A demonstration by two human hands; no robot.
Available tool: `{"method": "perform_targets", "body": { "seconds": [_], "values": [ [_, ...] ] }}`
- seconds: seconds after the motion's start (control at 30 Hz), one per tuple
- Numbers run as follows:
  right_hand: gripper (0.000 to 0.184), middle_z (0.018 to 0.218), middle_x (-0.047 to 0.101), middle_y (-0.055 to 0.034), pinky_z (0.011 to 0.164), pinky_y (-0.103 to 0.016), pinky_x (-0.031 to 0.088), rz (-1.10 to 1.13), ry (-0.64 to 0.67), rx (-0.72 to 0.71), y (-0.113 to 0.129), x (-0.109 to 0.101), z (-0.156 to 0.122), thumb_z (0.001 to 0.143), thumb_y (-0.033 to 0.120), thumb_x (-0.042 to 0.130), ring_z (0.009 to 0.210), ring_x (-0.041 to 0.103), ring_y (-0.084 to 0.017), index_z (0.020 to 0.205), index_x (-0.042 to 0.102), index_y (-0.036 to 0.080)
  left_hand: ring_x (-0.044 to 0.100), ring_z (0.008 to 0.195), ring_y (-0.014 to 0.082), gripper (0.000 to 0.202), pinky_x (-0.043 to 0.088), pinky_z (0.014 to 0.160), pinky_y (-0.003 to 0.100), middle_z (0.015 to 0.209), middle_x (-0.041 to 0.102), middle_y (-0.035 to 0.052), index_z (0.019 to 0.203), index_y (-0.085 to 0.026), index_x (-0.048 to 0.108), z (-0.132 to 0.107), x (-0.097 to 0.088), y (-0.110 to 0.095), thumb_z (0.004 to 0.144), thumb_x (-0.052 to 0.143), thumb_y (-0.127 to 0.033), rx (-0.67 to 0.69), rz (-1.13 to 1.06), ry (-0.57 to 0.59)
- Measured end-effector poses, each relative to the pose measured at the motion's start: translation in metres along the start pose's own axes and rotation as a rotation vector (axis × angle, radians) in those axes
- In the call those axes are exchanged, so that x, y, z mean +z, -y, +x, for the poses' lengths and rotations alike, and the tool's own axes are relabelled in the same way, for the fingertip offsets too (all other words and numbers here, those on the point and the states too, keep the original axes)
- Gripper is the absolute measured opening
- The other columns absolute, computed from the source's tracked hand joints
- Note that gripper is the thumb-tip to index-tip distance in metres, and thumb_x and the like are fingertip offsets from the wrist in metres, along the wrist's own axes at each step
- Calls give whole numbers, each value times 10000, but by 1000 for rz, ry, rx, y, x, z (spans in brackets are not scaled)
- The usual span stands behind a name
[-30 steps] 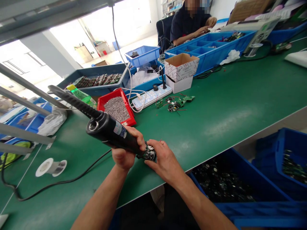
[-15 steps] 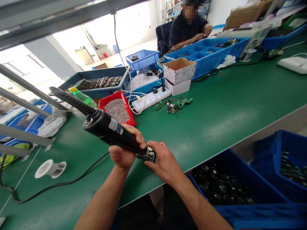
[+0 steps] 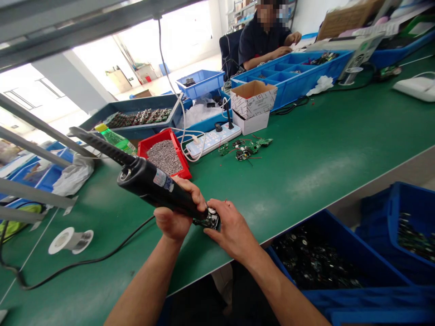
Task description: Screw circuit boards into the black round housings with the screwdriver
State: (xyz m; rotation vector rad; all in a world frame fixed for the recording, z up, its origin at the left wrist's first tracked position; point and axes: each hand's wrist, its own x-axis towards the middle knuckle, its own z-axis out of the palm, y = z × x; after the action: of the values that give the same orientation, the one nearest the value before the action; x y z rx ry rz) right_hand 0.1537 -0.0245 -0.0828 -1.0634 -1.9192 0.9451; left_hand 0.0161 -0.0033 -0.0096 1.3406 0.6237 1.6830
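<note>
My left hand (image 3: 178, 213) is wrapped round a black electric screwdriver (image 3: 159, 188), which is tilted with its front end down to the right. A cord and a dark strap-like piece extend from its rear. Against the green table, my right hand (image 3: 229, 226) grips a small electronic assembly (image 3: 212, 219) between thumb and fingers. The screwdriver's front end meets this assembly, but its tip is hidden behind my left fingers. Beyond my hands stands a red bin (image 3: 165, 154) full of small metal screws.
Loose green circuit boards (image 3: 249, 147) lie by a white power strip (image 3: 214, 141) and a small carton (image 3: 253, 106). A solder spool (image 3: 70, 240) is at left. Blue crates (image 3: 326, 258) of parts stand below the table edge. A co-worker (image 3: 261, 36) sits across, behind a divided blue tray (image 3: 288, 72).
My hands, the screwdriver and the assembly stay almost in place. The co-worker's hands have moved apart. The whole view has shifted slightly.
</note>
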Motion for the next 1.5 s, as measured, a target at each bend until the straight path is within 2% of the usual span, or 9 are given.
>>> {"method": "perform_targets", "body": {
  "seconds": [0.17, 0.53, 0.7, 0.9, 1.33, 1.5],
  "values": [
    [584, 1206, 622, -42, 971, -442, 438, -3, -3, -1, 2, -1, 1, 698, 94, 792, 1032, 514, -252, 1196, 532, 253, 570, 455, 150, 609, 494, 436, 281, 642, 581, 9, 890, -169, 619, -1, 3, 5, 734, 594, -758, 22, 22, 1],
    [591, 1163, 621, -31, 979, -447, 428, 20, -4, 0, 1, 0, 1, 716, 91, 765, 1025, 512, -246, 1223, 517, 264, 561, 468, 132, 614, 486, 441, 260, 649, 566, -1, 877, -171, 608, -5, 3, 12, 705, 627, -761, -22, 30, -11],
    [616, 1163, 626, -25, 956, -439, 442, 13, -4, 7, 1, 0, 1, 697, 84, 784, 1025, 511, -249, 1220, 515, 269, 572, 474, 138, 642, 494, 448, 268, 654, 560, 3, 864, -165, 605, -1, 4, 8, 700, 605, -785, -49, 56, -27],
    [654, 1225, 610, -43, 948, -428, 459, -7, -6, -12, 0, 0, 1, 684, 95, 808, 1049, 505, -253, 1242, 507, 254, 571, 459, 147, 643, 497, 428, 272, 638, 573, 4, 880, -176, 611, 9, 2, 1, 727, 550, -797, 25, 26, -41],
    [632, 1207, 621, -36, 995, -456, 435, 2, -20, -8, -2, 1, 0, 682, 95, 804, 1058, 518, -247, 1222, 522, 265, 574, 452, 152, 626, 488, 413, 276, 638, 574, 5, 876, -167, 619, 6, 4, 7, 731, 577, -775, -1, 34, -33],
    [648, 1190, 627, -38, 984, -457, 434, 8, -24, -7, 1, 0, 1, 682, 83, 795, 1040, 525, -246, 1237, 519, 268, 554, 436, 134, 644, 473, 403, 255, 615, 551, 2, 818, -160, 610, 5, 8, 9, 711, 579, -795, -11, 75, -66]
  ]
}}
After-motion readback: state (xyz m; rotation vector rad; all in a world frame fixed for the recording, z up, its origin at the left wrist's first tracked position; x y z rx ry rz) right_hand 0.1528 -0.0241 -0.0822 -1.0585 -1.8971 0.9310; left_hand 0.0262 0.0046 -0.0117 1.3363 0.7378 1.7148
